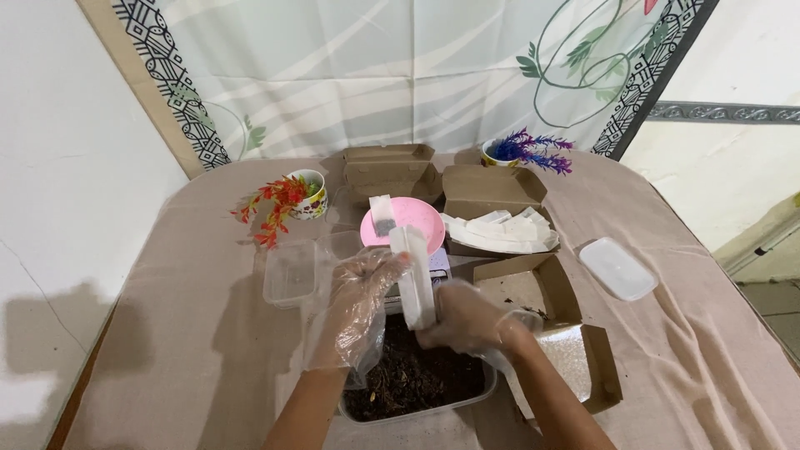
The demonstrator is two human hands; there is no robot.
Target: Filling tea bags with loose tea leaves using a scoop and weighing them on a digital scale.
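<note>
Head view, two gloved hands (417, 312), one white sachet (414, 279)

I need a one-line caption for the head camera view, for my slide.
Two gloved hands, left hand and right hand, hold a white sachet above a tub of dark dried material.

**Draped table in a white-walled corner**

A table (175, 275) under a creased beige cloth (692, 350) fills the room's middle. Behind it hangs a pale sheet (400, 75) printed with leaves and edged in black geometric trim. White plaster walls (58, 167) flank it, the left one catching a soft shadow.
</note>
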